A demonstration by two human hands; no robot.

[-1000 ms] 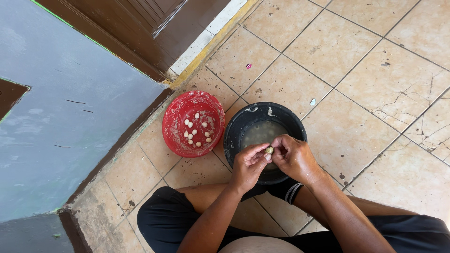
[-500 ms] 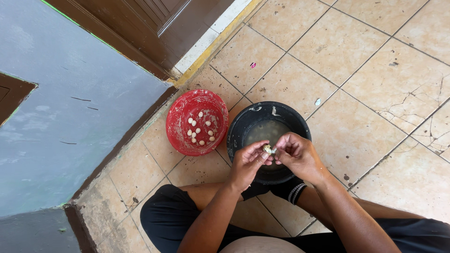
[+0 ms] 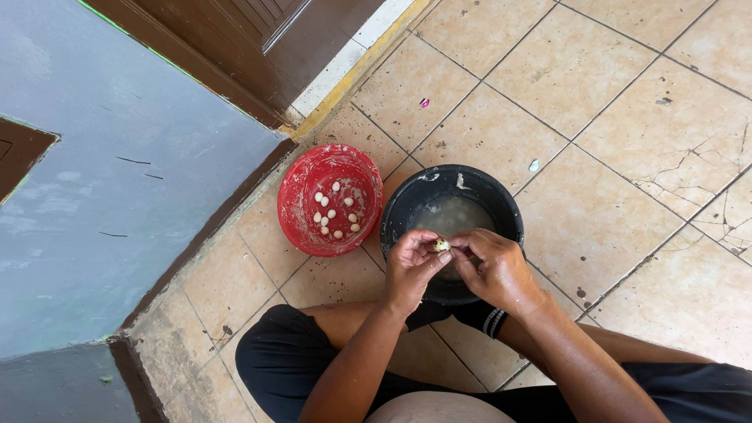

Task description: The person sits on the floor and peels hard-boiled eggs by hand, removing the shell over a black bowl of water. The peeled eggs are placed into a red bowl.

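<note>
Fingers of the left hand (image 3: 411, 266) and right hand (image 3: 495, 270) pinch one small pale clove (image 3: 442, 245) together at frame centre, above the black bucket (image 3: 501, 205), right of the red basin (image 3: 294, 196).

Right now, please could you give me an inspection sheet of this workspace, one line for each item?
Surface: tan tiled floor, stained, with cracked tiles at the right.
Job's things: black basin holding cloudy water; red bowl beside it with small pale round pieces; one small pale piece held over the basin.
Clutter: pink scrap and white scrap on the floor.
Grippers: left hand and right hand pinch the piece together.
Cables: nothing seen.
Surroundings: grey wall, brown door, the person's legs in black cloth.
</note>
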